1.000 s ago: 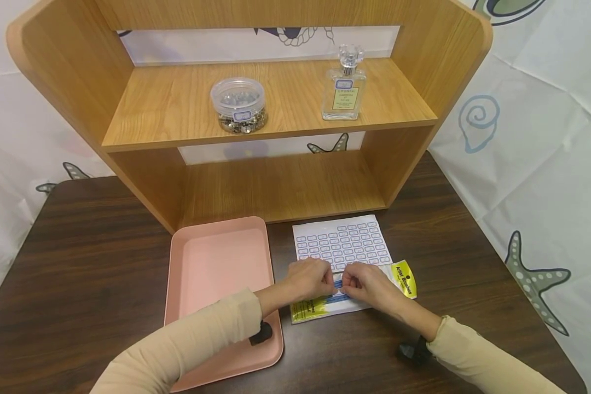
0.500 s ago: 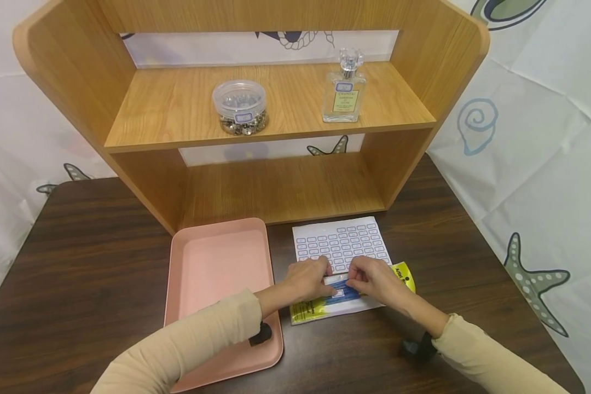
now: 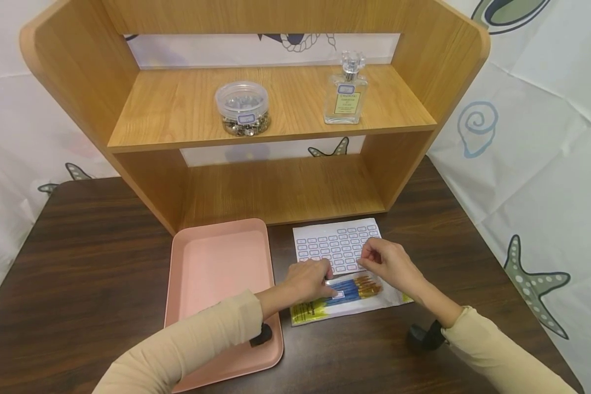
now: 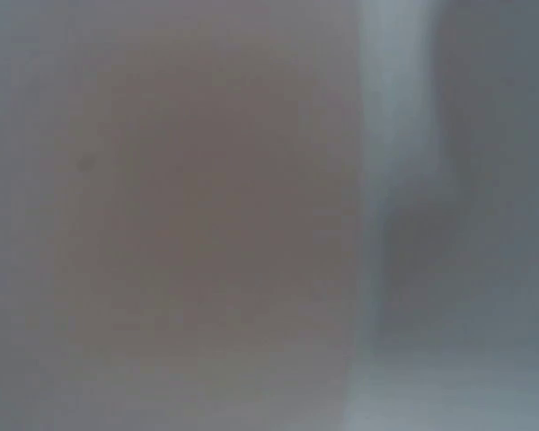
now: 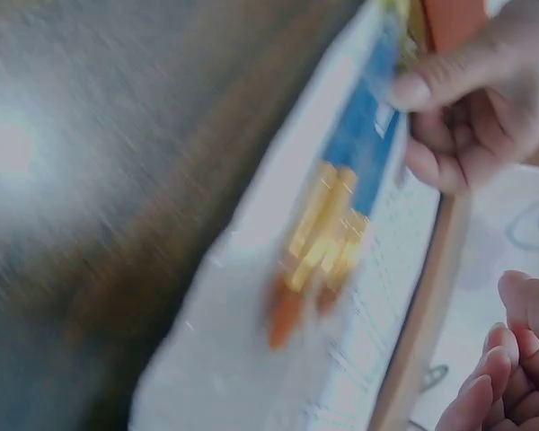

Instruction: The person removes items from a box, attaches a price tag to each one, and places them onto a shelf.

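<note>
A clear pack of paintbrushes point(image 3: 357, 290) with blue handles, golden ferrules and brown tips lies on the dark table. One small white label point(image 3: 338, 294) with a printed border sits on the pack over the handles. My left hand point(image 3: 305, 280) is at the pack's left part, its thumb touching down at the label and its other fingers bent over the label sheet. My right hand point(image 3: 386, 262) hovers over the sheet's right side, fingers loosely curled, with nothing visible in it. The sheet of labels point(image 3: 342, 246) lies behind the pack. In the left wrist view everything is blurred.
A pink tray point(image 3: 221, 257) stands to the left, under my left forearm. Behind rises a wooden shelf point(image 3: 276, 180), bearing a round clear jar point(image 3: 243, 109) of small metal pieces and a glass perfume bottle point(image 3: 346, 98), both labelled.
My right hand has left the label on the pack and moved right and away, over the label sheet. The brush tips have come into sight. My left hand has stayed near the label.
</note>
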Tool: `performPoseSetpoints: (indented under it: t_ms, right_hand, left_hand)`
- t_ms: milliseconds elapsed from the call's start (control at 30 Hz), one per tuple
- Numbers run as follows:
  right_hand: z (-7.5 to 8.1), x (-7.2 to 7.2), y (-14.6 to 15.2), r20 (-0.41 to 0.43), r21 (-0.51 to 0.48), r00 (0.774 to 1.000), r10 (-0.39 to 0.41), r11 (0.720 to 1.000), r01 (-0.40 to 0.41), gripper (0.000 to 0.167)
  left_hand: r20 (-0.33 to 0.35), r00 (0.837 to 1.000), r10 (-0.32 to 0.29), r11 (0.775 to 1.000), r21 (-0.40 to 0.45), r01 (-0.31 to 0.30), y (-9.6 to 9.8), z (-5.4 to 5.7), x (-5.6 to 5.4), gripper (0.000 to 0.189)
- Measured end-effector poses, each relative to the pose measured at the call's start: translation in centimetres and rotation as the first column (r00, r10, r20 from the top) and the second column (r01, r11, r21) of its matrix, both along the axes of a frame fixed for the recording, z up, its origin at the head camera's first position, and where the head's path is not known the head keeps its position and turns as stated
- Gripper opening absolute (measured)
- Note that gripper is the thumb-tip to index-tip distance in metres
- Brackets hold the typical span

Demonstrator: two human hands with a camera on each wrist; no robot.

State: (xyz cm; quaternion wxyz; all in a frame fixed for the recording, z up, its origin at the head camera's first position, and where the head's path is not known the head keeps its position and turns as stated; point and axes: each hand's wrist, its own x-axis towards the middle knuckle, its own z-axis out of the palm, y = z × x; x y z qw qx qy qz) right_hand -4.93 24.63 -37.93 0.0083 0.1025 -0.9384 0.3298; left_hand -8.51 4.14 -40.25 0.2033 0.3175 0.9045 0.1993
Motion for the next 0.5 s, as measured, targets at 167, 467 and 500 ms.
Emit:
performPoseSetpoints:
  t_ms: [167,467,500]
  right_hand:
    - [1.2,-0.7,1.1,-0.072,-0.022,0.995,-0.070,0.997,0.069,0.014]
    - [2.9,-2.4,3.3,-0.187,-0.101,0.951,-0.246,0.968,0.231,0.013]
    - [3.0,-2.6,3.6,-0.195,-0.117,0.943,-0.270,0.961,0.251,0.014]
  left_hand:
    - [-0.031,1.000,0.003,1.000,-0.001,-0.003,0.0,-0.1,0.2,0.030]
    - [-0.048,0.999,0.005,1.000,0.005,-0.004,0.1,-0.2,0.3,0.029]
    - [-0.047,0.999,0.004,1.000,0.006,-0.003,0.2,-0.2,0.3,0.029]
